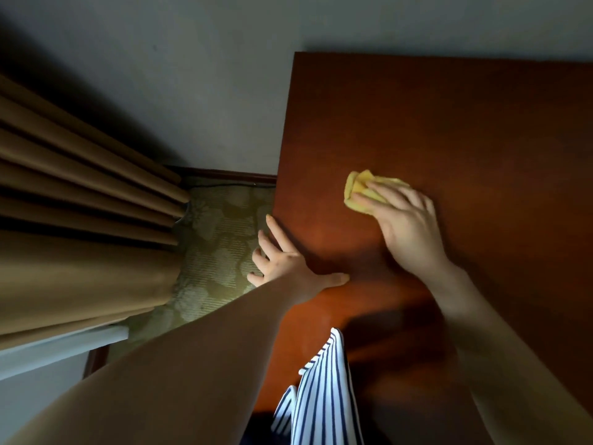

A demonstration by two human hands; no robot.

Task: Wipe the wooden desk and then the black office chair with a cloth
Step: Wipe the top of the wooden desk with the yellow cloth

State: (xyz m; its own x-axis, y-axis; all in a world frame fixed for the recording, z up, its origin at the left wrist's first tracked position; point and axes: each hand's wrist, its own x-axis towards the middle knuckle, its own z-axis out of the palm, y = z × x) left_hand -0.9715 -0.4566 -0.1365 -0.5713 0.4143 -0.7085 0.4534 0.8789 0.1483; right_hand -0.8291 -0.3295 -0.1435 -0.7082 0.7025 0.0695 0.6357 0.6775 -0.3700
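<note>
Right hand [405, 227] lies palm down on the yellow cloth [359, 191], fingers fairly straight and pressing it flat to the desk [455, 123]. No pinch visible. The cloth is bunched, on the left half of the desk top, mid-depth, and sticks out past the fingertips on the far-left side. Left hand [287, 263] is at the desk's left edge, nearer than the cloth: fingers spread, thumb flat on the top, the other fingers reaching out past the edge over the carpet [218, 239]. It holds nothing. Hands are apart. Desk is reddish-brown wood, its far edge against a grey wall [192, 75]. Tan curtain [80, 220] hangs at left, reaching the patterned carpet. Striped shirt [324, 396] shows at the near edge.
</note>
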